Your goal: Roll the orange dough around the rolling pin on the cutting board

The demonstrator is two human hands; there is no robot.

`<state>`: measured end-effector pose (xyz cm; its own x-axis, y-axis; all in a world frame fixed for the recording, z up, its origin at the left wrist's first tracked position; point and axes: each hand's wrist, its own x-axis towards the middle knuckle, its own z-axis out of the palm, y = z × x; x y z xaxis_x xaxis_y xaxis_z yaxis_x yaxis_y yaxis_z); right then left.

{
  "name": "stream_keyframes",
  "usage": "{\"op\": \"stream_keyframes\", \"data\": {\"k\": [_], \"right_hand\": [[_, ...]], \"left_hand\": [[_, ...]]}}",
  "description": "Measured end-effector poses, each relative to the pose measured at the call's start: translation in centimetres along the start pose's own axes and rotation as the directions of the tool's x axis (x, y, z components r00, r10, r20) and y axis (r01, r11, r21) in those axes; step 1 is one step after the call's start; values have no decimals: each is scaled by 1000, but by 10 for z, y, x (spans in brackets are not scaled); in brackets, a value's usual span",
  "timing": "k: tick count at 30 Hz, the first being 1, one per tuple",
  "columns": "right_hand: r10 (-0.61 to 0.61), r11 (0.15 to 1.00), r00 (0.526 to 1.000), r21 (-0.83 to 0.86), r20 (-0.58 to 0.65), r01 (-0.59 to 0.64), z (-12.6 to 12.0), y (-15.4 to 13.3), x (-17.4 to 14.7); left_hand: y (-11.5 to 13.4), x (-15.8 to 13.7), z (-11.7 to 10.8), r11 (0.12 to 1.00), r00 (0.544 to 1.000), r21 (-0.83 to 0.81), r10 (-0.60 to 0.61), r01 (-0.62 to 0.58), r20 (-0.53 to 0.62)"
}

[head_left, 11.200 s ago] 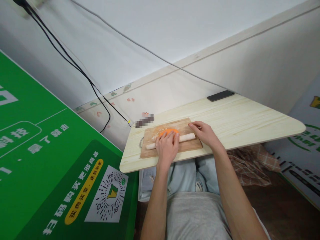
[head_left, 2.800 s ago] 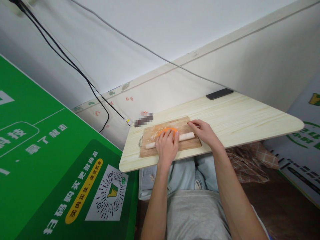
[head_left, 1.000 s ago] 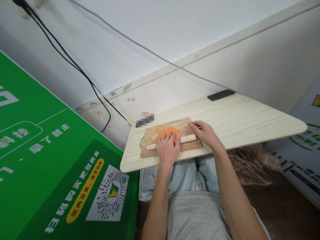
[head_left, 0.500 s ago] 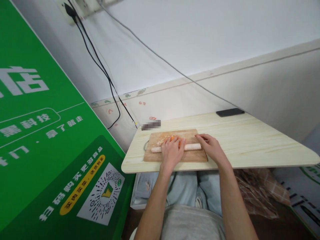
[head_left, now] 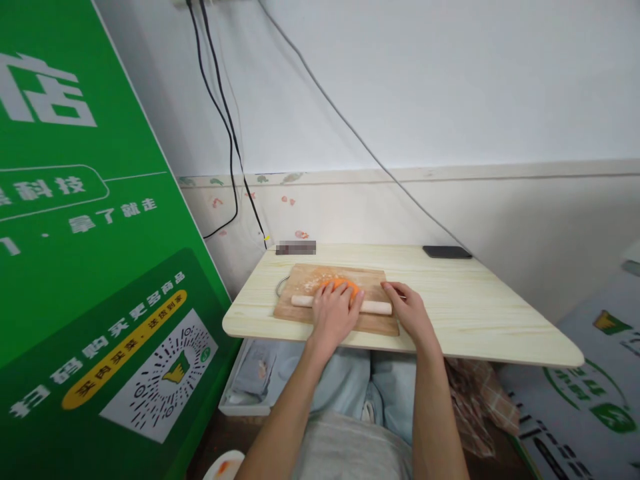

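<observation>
A wooden cutting board lies near the table's front edge, and a pale rolling pin rests across it. Behind the pin is a lump of orange dough, with white flour scattered beside it. My left hand lies across the pin, its fingers stretched out over the dough; the palm hides part of both. At the board's right edge, just past the pin's end, is my right hand. Its fingers are bent together at the edge, partly hiding their contact with the board.
The board stands on a light wood-grain table. A black phone lies at the back, and a blurred-out item sits back left. Black cables hang along the wall. A green printed panel stands close on the left.
The view has turned and tilted, so table and wall look more level. My left fingers lie further apart over the dough, showing more orange. My right hand stays by the board's right edge.
</observation>
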<state>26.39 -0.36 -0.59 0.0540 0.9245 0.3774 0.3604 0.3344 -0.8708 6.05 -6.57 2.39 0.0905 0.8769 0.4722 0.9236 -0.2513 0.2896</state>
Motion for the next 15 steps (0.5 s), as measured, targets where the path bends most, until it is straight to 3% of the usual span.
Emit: {"op": "stream_keyframes", "data": {"k": [8, 15], "right_hand": [[6, 1000, 1000, -6, 1, -6, 1, 2, 1], [-7, 1000, 1000, -17, 2, 7, 1, 2, 0]], "left_hand": [[-1, 25, -1, 998, 997, 51, -45, 42, 59], [-1, 9, 0, 1000, 1000, 23, -10, 10, 8]]}}
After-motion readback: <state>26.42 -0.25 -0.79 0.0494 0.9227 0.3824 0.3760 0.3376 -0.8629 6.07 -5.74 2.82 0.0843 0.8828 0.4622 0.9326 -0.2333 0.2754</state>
